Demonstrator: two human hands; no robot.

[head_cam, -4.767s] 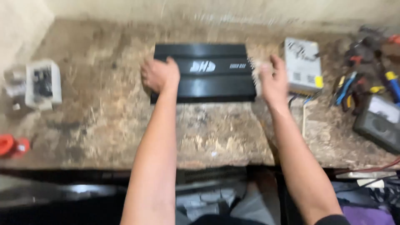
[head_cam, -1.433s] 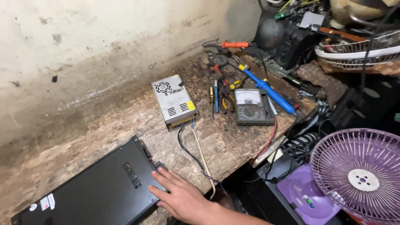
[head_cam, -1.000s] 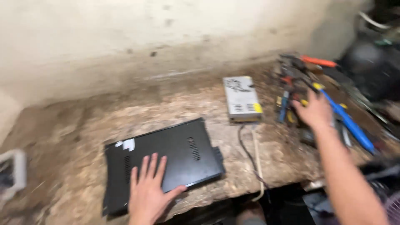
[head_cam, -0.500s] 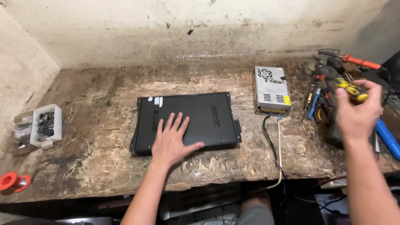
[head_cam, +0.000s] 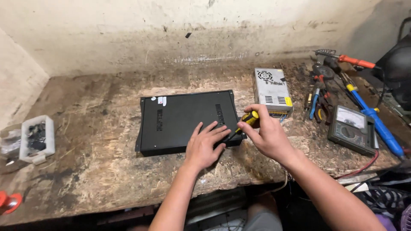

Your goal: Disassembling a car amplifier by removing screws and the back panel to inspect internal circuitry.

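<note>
near the front edge of the counter (head_cam: 85,171), just right of its middle, our right hand (head_cam: 267,137) has its grip clamped around a yellow-and-black screwdriver (head_cam: 244,122), the shaft angled down-left toward the front right corner of the black metal case (head_cam: 184,122). the tip is hidden by our fingers, so we cannot tell whether it sits in a screw head. our left hand (head_cam: 204,147) lies flat on the lid of the case at that same corner, fingers spread, its grip apart and holding nothing, only pressing down.

to do this well, we judge the shaft should stand straighter over the screw, with the tip fully seated before any turn, and the flat hand should bear down so the case cannot slide on the rough board. our left fingertips lie very near the tip, so a slip could catch them.

just beyond the right hand, toward the back, a silver perforated power supply box (head_cam: 271,90) lies touching nothing of ours. further toward the right edge are a grey analogue meter (head_cam: 352,129), a blue soldering iron (head_cam: 374,122) and a heap of pliers (head_cam: 319,92). at the left edge sits a small clear parts box (head_cam: 37,139), and a red object (head_cam: 8,201) at the front left corner.
</note>
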